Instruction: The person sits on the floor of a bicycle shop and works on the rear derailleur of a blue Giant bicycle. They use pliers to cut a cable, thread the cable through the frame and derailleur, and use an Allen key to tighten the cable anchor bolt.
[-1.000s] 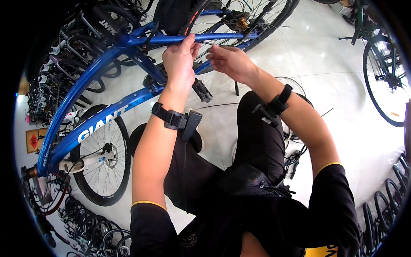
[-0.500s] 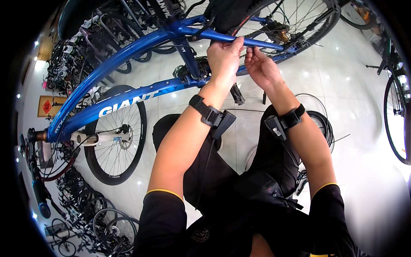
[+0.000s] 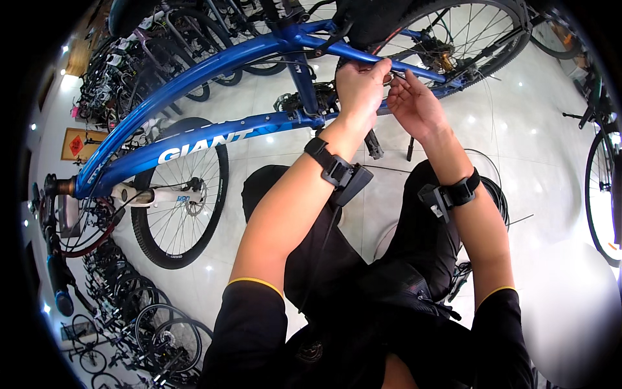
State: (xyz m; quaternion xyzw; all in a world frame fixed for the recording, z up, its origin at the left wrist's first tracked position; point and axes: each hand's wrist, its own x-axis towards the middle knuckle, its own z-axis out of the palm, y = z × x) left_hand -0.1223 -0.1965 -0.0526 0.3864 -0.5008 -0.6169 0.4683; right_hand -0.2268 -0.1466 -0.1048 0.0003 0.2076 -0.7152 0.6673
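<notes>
Blue bicycle frame (image 3: pixel 278 121): my left hand (image 3: pixel 358 91) curls at its rear tube (image 3: pixel 350 52), my right hand (image 3: pixel 418 107) half-curled just beside; whether either pinches anything, I cannot tell.

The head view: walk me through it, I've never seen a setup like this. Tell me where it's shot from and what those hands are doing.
There is no robot here, only a person with two bare hands. The camera sits on the person's head, looking down through a wide fisheye lens, so straight things bend near the rim. The forearms come up from below, each wrist wearing a black strap.

The left hand is at the rear tube of a blue bicycle; the right hand is just beside it, fingers curled. Whatever is between the fingertips is too small to make out.

Beneath is a pale, shiny floor, with a coil of black cable by the right forearm. More bicycles crowd the left side.
</notes>
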